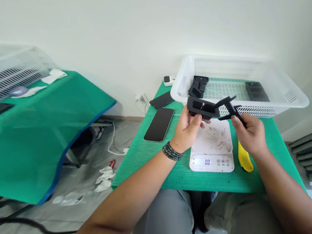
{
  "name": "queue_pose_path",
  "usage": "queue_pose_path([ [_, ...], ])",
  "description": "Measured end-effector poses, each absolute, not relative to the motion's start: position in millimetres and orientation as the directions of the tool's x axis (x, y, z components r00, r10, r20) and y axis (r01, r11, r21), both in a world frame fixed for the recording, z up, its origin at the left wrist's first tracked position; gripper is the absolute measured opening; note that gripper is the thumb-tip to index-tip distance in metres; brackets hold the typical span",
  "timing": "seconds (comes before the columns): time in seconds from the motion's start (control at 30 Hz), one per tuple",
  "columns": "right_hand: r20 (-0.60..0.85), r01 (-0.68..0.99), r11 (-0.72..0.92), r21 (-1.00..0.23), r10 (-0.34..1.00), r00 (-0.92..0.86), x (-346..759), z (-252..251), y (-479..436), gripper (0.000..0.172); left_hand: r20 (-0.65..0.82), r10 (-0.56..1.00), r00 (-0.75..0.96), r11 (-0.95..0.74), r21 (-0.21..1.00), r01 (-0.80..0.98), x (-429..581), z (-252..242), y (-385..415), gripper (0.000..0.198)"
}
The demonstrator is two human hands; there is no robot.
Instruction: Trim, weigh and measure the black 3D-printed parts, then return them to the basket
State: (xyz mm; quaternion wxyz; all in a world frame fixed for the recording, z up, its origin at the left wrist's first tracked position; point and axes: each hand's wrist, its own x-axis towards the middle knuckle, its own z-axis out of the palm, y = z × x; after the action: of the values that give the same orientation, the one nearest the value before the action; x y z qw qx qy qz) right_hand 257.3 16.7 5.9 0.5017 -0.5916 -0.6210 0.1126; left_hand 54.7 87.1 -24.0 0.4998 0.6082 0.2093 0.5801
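Observation:
My left hand (186, 130) is closed around a black rectangular hollow part (191, 106), its open recess facing me. In my right hand (252, 133) is a black caliper (232, 110), with its jaws pointing left at the right end of the part; whether they touch it I cannot tell. Both things are above a white digital scale (212, 163) that reads 0.0, with dark shavings scattered on its plate. Just right of the scale lies a yellow-handled tool (244, 157), partly hidden by my right hand.
A white plastic basket (288, 96) holding black parts (200, 85) stands at the back of the green-covered table (150, 165). Two phones (159, 125) and a small white device (169, 80) lie to the left. Another green-covered table (43, 138) stands farther left.

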Motion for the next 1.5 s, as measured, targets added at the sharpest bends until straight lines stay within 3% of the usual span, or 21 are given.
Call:
queue_pose_path([
  [0.2, 0.527, 0.633, 0.309, -0.710, 0.830, 0.185, 252, 6, 12, 0.050, 0.643, 0.765, 0.028, -0.629, 0.756, -0.181, 54, -26, 89, 0.047],
  [0.4, 0.506, 0.668, 0.360, -0.651, 0.862, 0.029, 242, 5, 9, 0.029, 0.724, 0.687, 0.062, -0.723, 0.690, -0.046, 53, -33, 83, 0.048],
  [0.57, 0.486, 0.650, 0.377, -0.659, 0.874, -0.014, 244, 6, 11, 0.021, 0.706, 0.704, 0.077, -0.703, 0.708, -0.071, 54, -34, 83, 0.053],
  [0.7, 0.458, 0.640, 0.370, -0.673, 0.888, -0.033, 246, 6, 12, 0.022, 0.664, 0.737, 0.127, -0.656, 0.747, -0.105, 56, -34, 84, 0.053],
  [0.9, 0.450, 0.650, 0.367, -0.666, 0.892, -0.043, 242, 4, 14, 0.025, 0.620, 0.782, 0.068, -0.614, 0.785, -0.083, 57, -40, 89, 0.050],
  [1.17, 0.480, 0.649, 0.314, -0.693, 0.873, 0.090, 248, 6, 12, 0.046, 0.579, 0.814, 0.044, -0.568, 0.810, -0.148, 55, -34, 90, 0.044],
  [1.3, 0.529, 0.641, 0.314, -0.701, 0.831, 0.171, 254, 8, 12, 0.045, 0.403, 0.911, 0.088, -0.338, 0.851, -0.401, 48, -30, 99, 0.040],
  [1.4, 0.560, 0.645, 0.340, -0.684, 0.812, 0.165, 256, 9, 12, 0.042, 0.199, 0.929, 0.311, -0.003, 0.846, -0.533, 39, -27, 104, 0.038],
  [1.5, 0.603, 0.674, 0.418, -0.609, 0.796, 0.051, 254, 10, 12, 0.036, 0.087, 0.814, 0.574, 0.262, 0.828, -0.496, 35, -23, 103, 0.038],
])
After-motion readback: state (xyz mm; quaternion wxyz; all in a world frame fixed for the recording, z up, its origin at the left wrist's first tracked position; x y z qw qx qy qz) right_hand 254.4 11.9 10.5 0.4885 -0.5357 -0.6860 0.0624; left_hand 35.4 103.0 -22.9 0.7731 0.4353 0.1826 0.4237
